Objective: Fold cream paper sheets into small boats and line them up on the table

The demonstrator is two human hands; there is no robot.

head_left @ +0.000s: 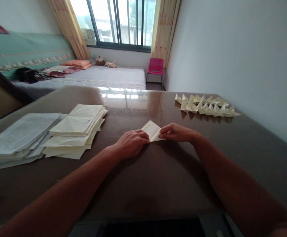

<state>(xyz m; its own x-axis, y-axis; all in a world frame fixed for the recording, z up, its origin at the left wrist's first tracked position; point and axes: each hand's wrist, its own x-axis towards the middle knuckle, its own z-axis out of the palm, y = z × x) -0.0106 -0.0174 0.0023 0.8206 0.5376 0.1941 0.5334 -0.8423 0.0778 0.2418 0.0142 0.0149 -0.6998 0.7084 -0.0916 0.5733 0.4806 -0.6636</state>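
Note:
A small folded sheet of cream paper (151, 129) with faint print lies on the brown table between my hands. My left hand (133, 142) rests on its left side, fingers together and pressing the paper down against the tabletop. On the right, my right hand (173, 132) pinches the paper's edge between thumb and fingers. To the left sits a stack of creased cream sheets (78, 120). Rows of folded paper pieces with pointed tips (207, 106) stand at the table's far right.
A pile of printed grey-white sheets (22, 133) lies at the left, against the cream stack. The glossy table (143, 184) reaches toward a bed (118, 76) and a pink chair (155, 66). A white wall (244, 49) runs along the right. A dark chair back (4, 90) stands left.

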